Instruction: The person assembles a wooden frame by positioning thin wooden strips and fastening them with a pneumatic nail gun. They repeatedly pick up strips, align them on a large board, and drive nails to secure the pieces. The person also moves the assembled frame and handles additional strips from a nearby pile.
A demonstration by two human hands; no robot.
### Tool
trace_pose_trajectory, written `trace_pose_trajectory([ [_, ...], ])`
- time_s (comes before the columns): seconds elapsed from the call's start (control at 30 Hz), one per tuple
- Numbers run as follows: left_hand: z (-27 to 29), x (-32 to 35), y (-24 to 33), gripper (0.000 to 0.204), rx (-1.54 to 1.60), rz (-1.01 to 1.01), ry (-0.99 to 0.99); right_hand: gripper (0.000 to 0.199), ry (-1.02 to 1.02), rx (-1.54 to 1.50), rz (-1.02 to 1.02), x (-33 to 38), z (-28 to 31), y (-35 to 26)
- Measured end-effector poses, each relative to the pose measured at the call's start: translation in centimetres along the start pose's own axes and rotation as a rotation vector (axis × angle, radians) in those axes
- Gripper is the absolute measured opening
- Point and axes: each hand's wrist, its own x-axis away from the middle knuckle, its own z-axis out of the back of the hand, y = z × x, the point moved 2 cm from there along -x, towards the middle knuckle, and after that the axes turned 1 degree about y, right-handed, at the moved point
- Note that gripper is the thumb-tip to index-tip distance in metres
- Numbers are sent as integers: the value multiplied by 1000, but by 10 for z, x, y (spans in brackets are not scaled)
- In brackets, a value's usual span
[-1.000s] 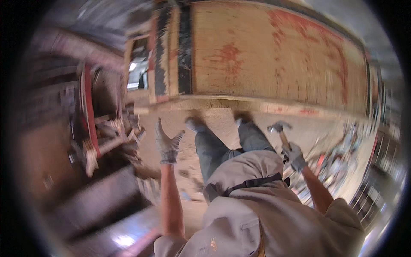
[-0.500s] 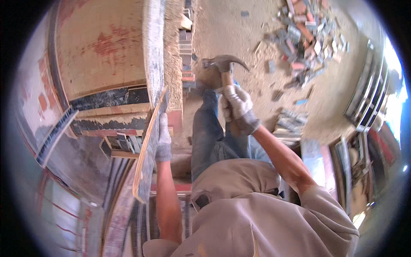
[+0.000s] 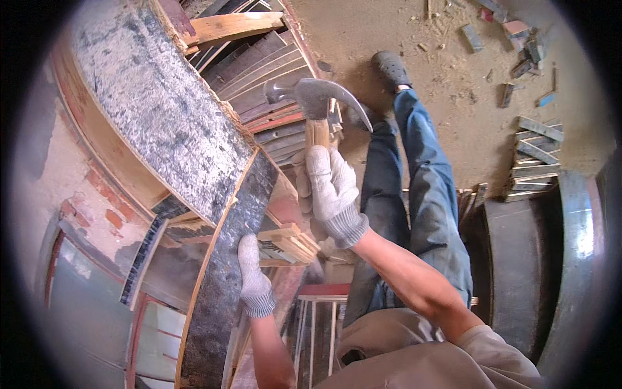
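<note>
Head cam: my right hand (image 3: 332,194) is wrapped tight around the hammer (image 3: 317,104), which has come up closer than half a second ago. My left hand (image 3: 251,275) stays pressed flat against the dark board (image 3: 227,279), fingers open.
</note>
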Motion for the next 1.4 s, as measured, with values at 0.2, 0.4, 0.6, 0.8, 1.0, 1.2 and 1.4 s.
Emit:
trace_pose_trajectory([
  [0.2,3,-2,-25,34,315,203,64,47,-227,517,194,-23,19,9],
  [0.4,4,0,-19,44,308,385,-59,39,-245,506,319,-19,12,2],
  [0.6,5,3,-8,42,358,454,-121,39,-66,280,272,-16,21,4],
  [0.8,11,4,-19,41,259,400,-121,40,-232,579,111,-9,8,26],
  [1.0,17,4,-21,40,366,375,-219,41,-219,641,193,-15,7,31],
  [1.2,21,4,-23,38,351,344,-242,45,-118,223,220,-18,10,33],
  [1.4,26,4,-28,39,316,461,-152,52,-101,366,51,-21,12,32],
])
